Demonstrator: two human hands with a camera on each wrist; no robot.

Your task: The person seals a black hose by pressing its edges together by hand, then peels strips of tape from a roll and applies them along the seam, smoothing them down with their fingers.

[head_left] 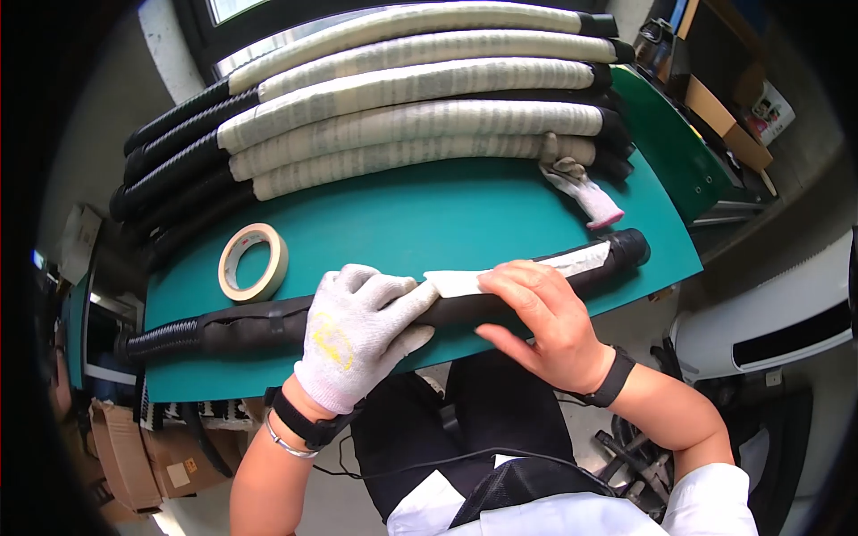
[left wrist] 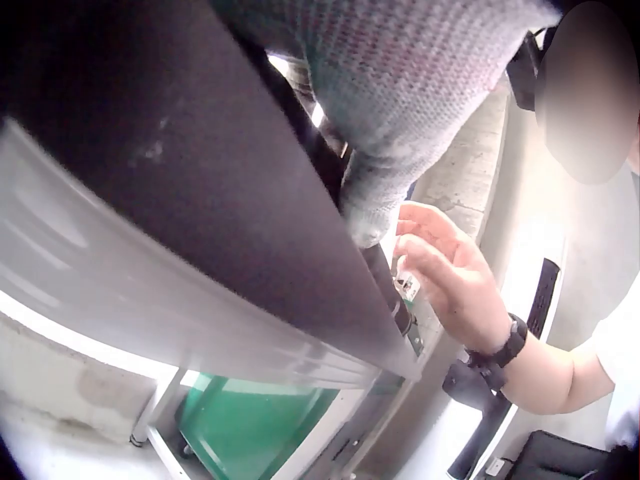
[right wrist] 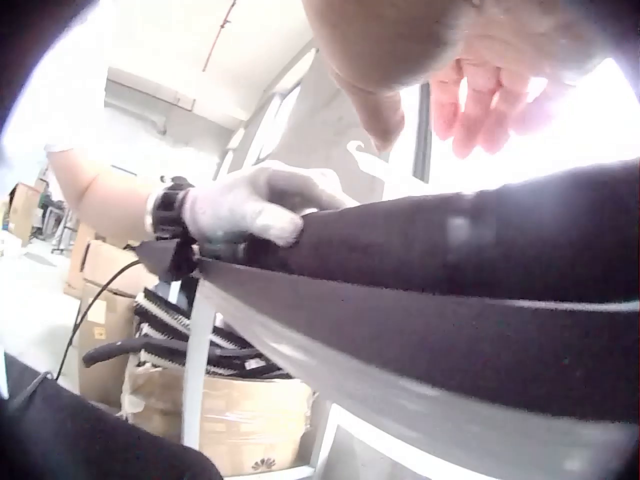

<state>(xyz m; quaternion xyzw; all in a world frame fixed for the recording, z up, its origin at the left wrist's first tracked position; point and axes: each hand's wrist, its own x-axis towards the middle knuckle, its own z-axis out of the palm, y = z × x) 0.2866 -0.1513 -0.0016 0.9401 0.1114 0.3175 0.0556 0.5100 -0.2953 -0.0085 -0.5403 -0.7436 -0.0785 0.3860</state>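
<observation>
Fingers [head_left: 407, 302] of the gloved left hand [head_left: 357, 330] are curling over the tube [head_left: 451, 313], the index pressing near the white strip's [head_left: 456, 283] left end; the bare right hand [head_left: 550, 313] is resting fingertips on the strip, thumb spread away, pinching nothing we are seeing. The tube is lying along the worktop's [head_left: 366, 214] near edge, its left end jutting past the left edge. We are judging that, being round, it could be rolling off if the left hold were slackening; uneven pulling could be creasing the strip or setting it crooked. We are finding no legible words: yellow marking [head_left: 332, 341] on the glove is blurring, print inside the roll [head_left: 280, 268] is showing too small, and a carton [right wrist: 235, 425] below is bearing a petal-like logo [right wrist: 263, 464].
</observation>
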